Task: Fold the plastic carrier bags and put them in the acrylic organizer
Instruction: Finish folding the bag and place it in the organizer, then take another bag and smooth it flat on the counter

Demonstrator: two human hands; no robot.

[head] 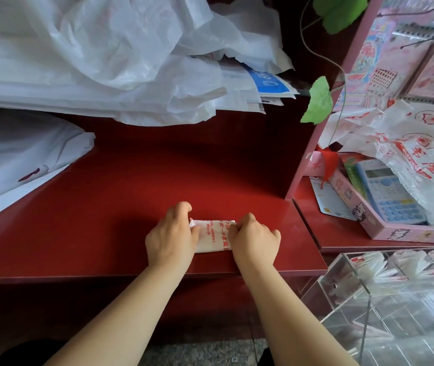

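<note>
left hand (169,233) and right hand (254,237) lie palms-down, curled fingers pinching the folded bag (212,237), which lies flat, long axis left-right, on the desk (131,180).

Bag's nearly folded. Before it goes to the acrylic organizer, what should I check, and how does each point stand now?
1. Folded bag lies flat on the red counter: ok.
2. Left hand grips its left end: ok.
3. Right hand grips its right end: ok.
4. Last fold tucked so it will not spring open: cannot tell, the hands cover both ends.
5. Acrylic organizer in view beside the counter, lower right: ok.
6. Free slot among the stored bags inside: cannot tell.
</note>
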